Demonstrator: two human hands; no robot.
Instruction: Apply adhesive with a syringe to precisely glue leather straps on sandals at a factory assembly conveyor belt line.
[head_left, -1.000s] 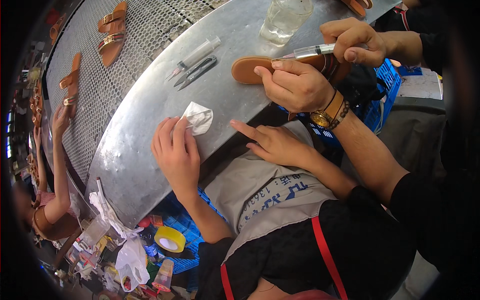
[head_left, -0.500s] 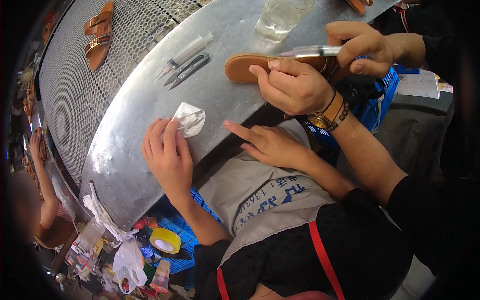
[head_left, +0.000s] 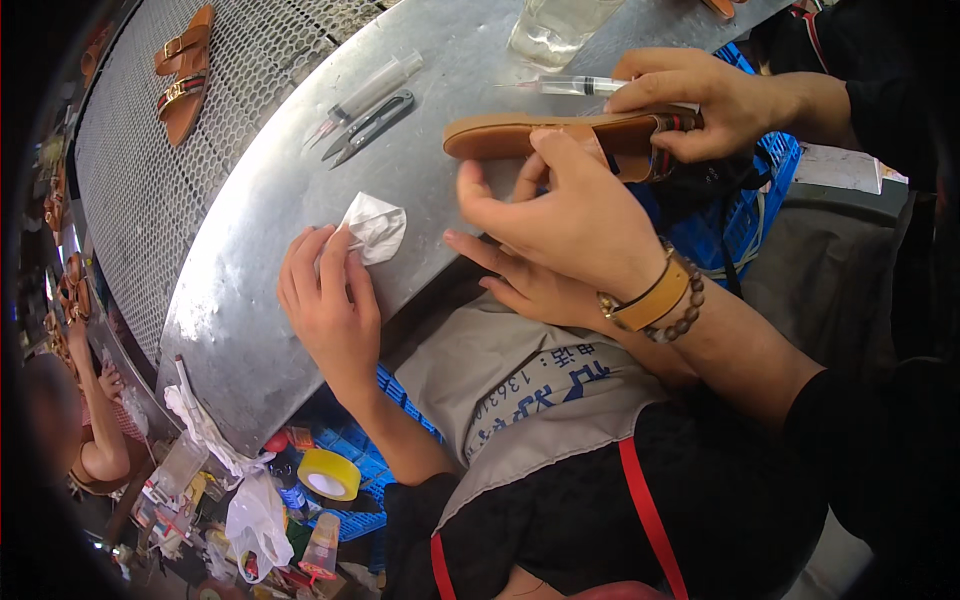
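My left hand (head_left: pixel 328 295) rests on the metal table (head_left: pixel 235 290), its fingertips at a crumpled white tissue (head_left: pixel 378 228) and closed over its edge. Close to the table's near edge, my right hand (head_left: pixel 530 285) has its fingers stretched out and holds nothing; a co-worker's left hand (head_left: pixel 575 215) and wrist pass above it and hide part of it. That hand touches a brown sandal (head_left: pixel 490 135), tilted on its side. In the co-worker's right hand (head_left: pixel 720 100) are the sandal's strap end and a clear syringe (head_left: pixel 570 86).
Another syringe (head_left: pixel 375 85) and black thread snips (head_left: pixel 370 130) lie beyond the tissue. A glass of clear liquid (head_left: pixel 560 30) stands at the far side. A sandal (head_left: pixel 185 75) lies on the perforated surface (head_left: pixel 120 190). Yellow tape (head_left: pixel 330 474) sits in a blue crate below.
The co-worker's left hand has come nearer, over my right hand. The syringe has moved off the sandal, which is now tipped onto its side. My hands have stayed put.
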